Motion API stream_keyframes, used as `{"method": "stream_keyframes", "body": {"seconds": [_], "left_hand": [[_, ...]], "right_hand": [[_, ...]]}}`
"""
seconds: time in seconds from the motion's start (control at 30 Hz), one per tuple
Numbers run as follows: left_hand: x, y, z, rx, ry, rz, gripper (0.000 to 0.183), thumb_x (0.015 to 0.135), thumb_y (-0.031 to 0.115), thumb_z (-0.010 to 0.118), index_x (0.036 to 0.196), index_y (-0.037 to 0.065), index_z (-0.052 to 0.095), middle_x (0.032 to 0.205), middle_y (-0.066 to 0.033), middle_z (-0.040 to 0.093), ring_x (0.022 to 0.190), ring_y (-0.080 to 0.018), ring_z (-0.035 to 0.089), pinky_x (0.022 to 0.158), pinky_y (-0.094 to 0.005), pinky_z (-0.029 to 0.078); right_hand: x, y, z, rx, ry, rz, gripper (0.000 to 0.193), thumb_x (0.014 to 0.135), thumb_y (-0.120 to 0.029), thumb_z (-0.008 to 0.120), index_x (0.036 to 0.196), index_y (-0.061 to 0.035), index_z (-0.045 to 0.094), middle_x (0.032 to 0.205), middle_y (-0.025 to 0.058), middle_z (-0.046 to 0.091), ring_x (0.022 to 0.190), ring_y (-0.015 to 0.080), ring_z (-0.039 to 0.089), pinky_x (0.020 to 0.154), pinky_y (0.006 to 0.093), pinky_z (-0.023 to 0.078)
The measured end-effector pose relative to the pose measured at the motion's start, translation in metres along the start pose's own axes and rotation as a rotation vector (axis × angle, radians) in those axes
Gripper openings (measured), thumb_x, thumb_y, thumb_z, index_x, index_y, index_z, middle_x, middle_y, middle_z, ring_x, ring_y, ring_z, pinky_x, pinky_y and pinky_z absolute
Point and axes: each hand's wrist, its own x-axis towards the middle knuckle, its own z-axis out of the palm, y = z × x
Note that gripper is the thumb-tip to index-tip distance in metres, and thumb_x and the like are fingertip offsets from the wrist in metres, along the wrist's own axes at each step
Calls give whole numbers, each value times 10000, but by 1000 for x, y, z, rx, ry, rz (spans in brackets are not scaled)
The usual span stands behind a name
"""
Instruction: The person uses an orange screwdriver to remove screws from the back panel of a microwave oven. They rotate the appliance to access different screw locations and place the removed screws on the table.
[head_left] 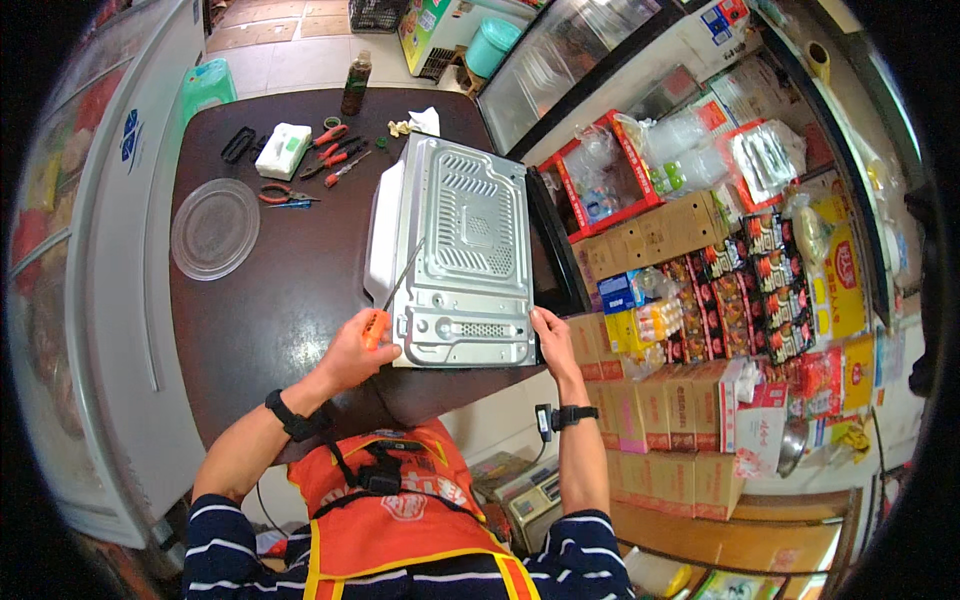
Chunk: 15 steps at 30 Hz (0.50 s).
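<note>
Microwave (pixel 470 285): on the table (pixel 290 340), at its near edge, perforated metal panel up.
Left hand (pixel 350 357): closed round a screwdriver (pixel 375 330), shaft slanting over the panel's left side.
Right hand (pixel 557 347): at the near right edge; from where I stand, cannot tell whether clamped.
Plate (pixel 215 229): left, clear, round.

Dark brown table (pixel 270 340), left to center of frame. On it: metal-cased appliance (pixel 466 270) center; clear round plate (pixel 215 229) center-left; white pack (pixel 284 152), red-handled pliers (pixel 288 193), screwdriver (pixel 335 180) upper left; dark bottle (pixel 356 85) near top.
</note>
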Motion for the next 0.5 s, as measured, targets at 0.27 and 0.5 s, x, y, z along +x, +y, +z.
{"method": "stream_keyframes", "body": {"seconds": [0.27, 0.5], "left_hand": [[-13, 39, 3, -151, -5, -117, 498, 941, 42, 814, 1371, 4, 565, 899, 0, 623, 669, -85, 563, 561, -258, 471], [-13, 49, 9, 63, 64, -146, 513, 901, 87, 853, 1340, -5, 605, 1007, -44, 664, 851, -128, 643, 764, -304, 564]], "right_hand": [[15, -6, -6, 100, -66, -23, 412, 1053, -185, 781, 1412, 13, 746, 1297, 85, 792, 1164, 147, 713, 1035, 318, 561], [15, -29, 3, 144, -28, -103, 353, 1028, -144, 733, 1322, 46, 778, 1203, 116, 831, 1058, 165, 760, 962, 315, 593]]}}
